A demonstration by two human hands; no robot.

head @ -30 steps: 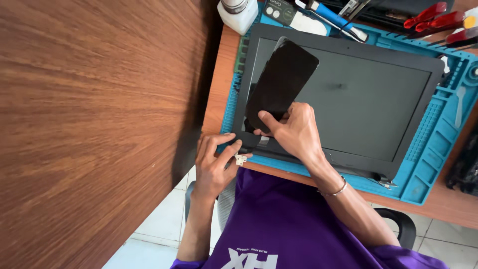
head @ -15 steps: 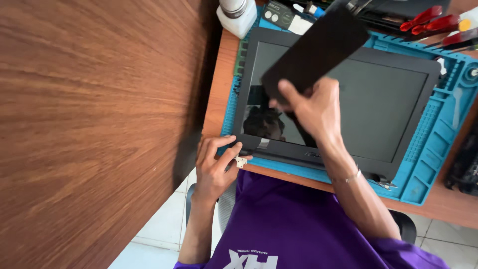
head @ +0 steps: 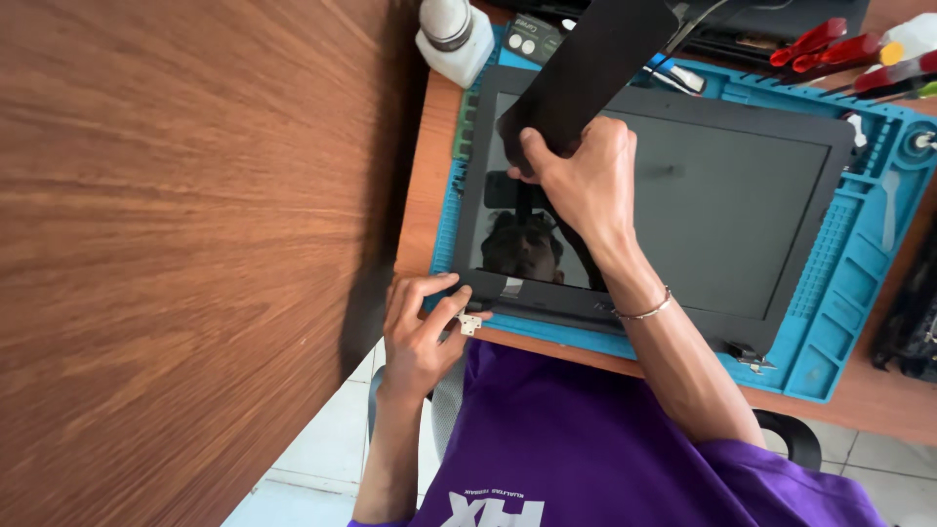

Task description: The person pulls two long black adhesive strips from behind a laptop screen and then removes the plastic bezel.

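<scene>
A laptop screen panel [head: 722, 205] in a black frame lies flat on a blue work mat [head: 849, 293]. My right hand [head: 581, 176] is raised over the panel's far left part and grips a flat black sheet [head: 595, 63] that tilts up and away toward the top of the view. My left hand [head: 425, 327] presses on the panel's near left corner, fingers on the frame edge beside a small metal hinge [head: 470, 323]. The glossy glass reflects a head below the sheet.
A white bottle [head: 454, 34] stands at the far left of the mat. Red-handled tools [head: 839, 49] lie at the far right. A second hinge [head: 747, 356] sticks out at the frame's near right corner. A wooden wall [head: 185, 244] fills the left side.
My right hand has lifted the black sheet off the screen's left part and carried it up and away. My left hand has stayed on the corner.
</scene>
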